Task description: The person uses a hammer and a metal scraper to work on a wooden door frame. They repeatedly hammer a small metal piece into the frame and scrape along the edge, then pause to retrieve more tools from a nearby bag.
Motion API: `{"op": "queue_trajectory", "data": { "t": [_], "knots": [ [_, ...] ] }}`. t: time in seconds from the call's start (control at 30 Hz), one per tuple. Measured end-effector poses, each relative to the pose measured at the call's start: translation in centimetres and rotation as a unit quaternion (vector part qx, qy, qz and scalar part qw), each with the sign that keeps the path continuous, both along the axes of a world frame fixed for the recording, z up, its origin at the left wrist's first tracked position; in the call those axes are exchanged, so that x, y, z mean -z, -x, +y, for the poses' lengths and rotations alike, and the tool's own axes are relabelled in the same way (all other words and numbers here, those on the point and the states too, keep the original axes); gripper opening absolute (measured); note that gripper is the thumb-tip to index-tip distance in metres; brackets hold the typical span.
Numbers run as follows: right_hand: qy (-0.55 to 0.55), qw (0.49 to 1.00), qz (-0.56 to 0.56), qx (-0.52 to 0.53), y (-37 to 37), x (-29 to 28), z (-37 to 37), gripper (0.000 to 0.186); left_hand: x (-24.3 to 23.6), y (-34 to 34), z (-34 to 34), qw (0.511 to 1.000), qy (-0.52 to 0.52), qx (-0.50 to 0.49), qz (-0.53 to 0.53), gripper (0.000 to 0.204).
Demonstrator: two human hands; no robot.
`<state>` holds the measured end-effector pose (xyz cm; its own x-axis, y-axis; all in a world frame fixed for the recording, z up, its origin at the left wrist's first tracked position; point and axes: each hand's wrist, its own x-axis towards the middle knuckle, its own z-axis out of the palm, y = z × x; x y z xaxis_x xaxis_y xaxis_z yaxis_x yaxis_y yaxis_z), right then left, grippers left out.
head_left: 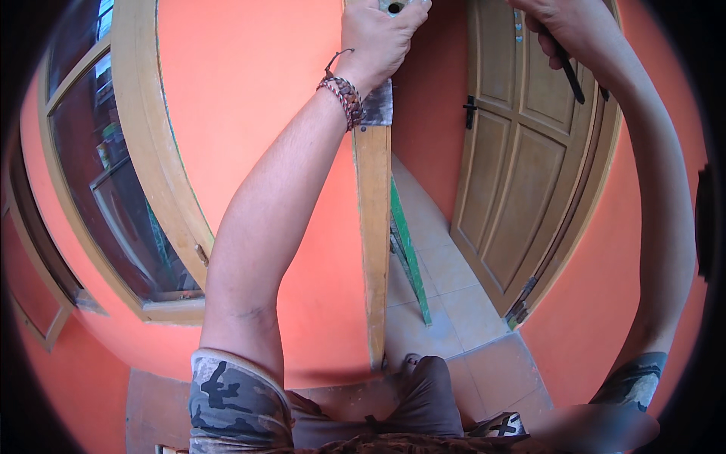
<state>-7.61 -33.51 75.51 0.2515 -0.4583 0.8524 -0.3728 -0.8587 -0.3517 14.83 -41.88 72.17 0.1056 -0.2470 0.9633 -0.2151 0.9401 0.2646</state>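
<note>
My left hand [378,41] is up at the top edge of the view, its fingers closed on the upper part of an upright wooden board [372,242], beside a round dark hole [395,7]. Below that wrist, which wears braided bracelets, a grey weathered patch [378,106] shows on the board. My right hand [552,30] is raised at the upper right, closed round a thin black tool [574,80] that hangs down from it in front of a panelled door. The tool's top end is hidden in the fingers.
A tan panelled door [514,189] in a frame stands at the right. A green strip [408,250] leans behind the board over a tiled floor [454,325]. A wood-framed window [106,181] and salmon walls [265,98] are at the left. My legs [423,393] show below.
</note>
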Motion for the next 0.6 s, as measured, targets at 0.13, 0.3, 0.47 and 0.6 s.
{"op": "queue_trajectory", "data": {
  "t": [0.13,0.3,0.47,0.6],
  "knots": [
    [-0.068,0.978,0.178,0.081,-0.3,-0.1,0.7,0.012,0.0,0.0,0.4,0.999,-0.043,0.016,0.012,0.025],
    [-0.050,0.983,0.157,0.076,-0.6,-0.8,0.0,0.013,-0.1,-0.2,0.6,0.999,-0.043,0.004,0.006,0.027],
    [-0.032,0.993,0.102,0.048,-1.0,-1.1,-1.1,0.012,-0.5,-0.5,0.2,0.999,-0.042,0.011,0.004,0.027],
    [-0.039,0.970,0.224,0.091,-1.7,-1.2,-1.3,0.013,-0.4,-1.1,0.0,0.999,-0.053,0.002,0.005,0.029]
  ]
}}
